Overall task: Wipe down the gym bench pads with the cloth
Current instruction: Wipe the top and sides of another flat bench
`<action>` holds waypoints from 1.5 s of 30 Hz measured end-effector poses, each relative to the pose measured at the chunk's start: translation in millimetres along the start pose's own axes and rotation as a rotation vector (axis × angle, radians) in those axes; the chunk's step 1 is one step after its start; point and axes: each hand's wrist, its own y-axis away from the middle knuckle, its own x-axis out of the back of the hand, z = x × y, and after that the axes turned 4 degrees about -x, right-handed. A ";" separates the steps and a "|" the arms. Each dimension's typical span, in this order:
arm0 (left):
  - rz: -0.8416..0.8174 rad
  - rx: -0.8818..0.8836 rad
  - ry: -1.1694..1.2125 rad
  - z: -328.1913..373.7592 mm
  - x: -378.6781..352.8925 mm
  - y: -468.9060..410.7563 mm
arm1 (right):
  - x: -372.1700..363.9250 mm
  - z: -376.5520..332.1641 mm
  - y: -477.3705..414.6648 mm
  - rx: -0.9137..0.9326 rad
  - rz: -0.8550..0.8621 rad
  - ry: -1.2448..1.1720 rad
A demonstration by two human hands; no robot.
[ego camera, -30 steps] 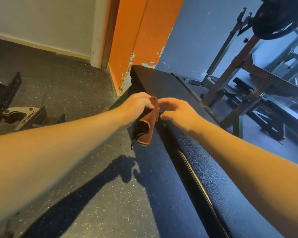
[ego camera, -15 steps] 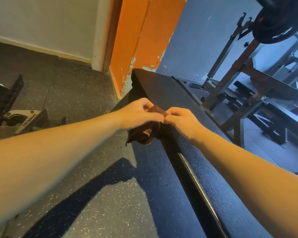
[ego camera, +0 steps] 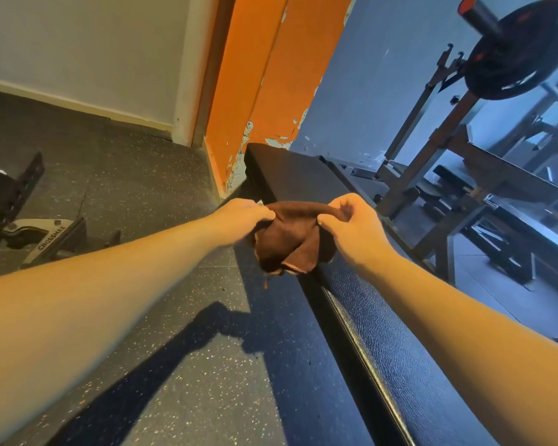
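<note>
A brown cloth [ego camera: 289, 239] is stretched between both my hands above the left edge of the long black bench pad [ego camera: 384, 323]. My left hand [ego camera: 242, 217] pinches its left end and my right hand [ego camera: 351, 226] pinches its right end between thumb and fingers. The lower part of the cloth hangs loose in folds over the pad's side. The pad runs from the lower right up toward the orange wall.
An orange wall panel [ego camera: 264, 75] with chipped paint stands at the bench's far end. A rack with a weight plate [ego camera: 509, 62] and another bench frame [ego camera: 496, 201] fill the right. A Crossmax machine base [ego camera: 42, 236] sits on the speckled floor at left.
The cloth went from a bunch hanging in my left hand to being spread out between both hands. My right hand took hold of it and moved to the right.
</note>
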 end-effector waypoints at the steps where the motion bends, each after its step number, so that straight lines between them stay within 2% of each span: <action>1: 0.007 0.011 0.055 2.0 0.1 0.2 | 0.0 0.6 -1.5 -0.008 0.021 0.008; 4: -0.027 0.065 0.143 16.5 -3.0 10.4 | -0.6 -2.0 -5.9 -0.077 0.078 -0.019; 8: -0.123 0.071 0.091 18.1 0.4 11.2 | 0.0 -4.8 -10.2 -0.158 0.052 0.035; 10: -0.136 0.013 -0.086 18.7 1.9 12.6 | 1.9 -5.2 -10.2 -0.116 -0.054 0.075; 12: -0.124 -0.094 -0.356 18.6 0.8 13.6 | 3.2 -5.7 -8.2 0.026 -0.187 0.232; 14: -0.113 -0.234 -0.574 20.2 0.8 10.1 | 2.0 -4.1 -9.9 0.154 -0.250 0.384; 16: -0.067 -0.315 -0.692 22.8 -1.4 12.7 | -1.6 -6.0 -9.9 0.179 -0.232 0.471; 20: 0.170 -0.408 -0.874 19.9 -1.5 4.0 | -11.8 -7.7 -17.9 0.156 -0.018 0.596; 23: 0.184 -0.433 -0.752 29.3 -4.1 4.6 | -21.9 -7.9 -24.7 0.108 0.072 0.407; 27: 0.242 -0.337 -0.629 40.3 -12.4 9.4 | -25.1 -18.3 -27.7 0.041 0.023 0.159; 32: 0.303 -0.156 -0.561 46.2 -33.5 14.5 | -23.9 -36.2 -26.2 -0.061 -0.051 0.098; 37: 0.406 -0.133 -0.503 37.7 -39.0 2.1 | -28.5 -45.0 -29.6 -0.111 -0.101 0.116; 41: 0.247 -0.199 -0.378 27.3 -32.0 -1.2 | -30.6 -45.8 -30.5 -0.103 -0.096 0.147; 45: 0.145 -0.222 -0.453 16.0 -25.9 10.9 | -34.7 -41.9 -21.5 -0.105 -0.163 0.178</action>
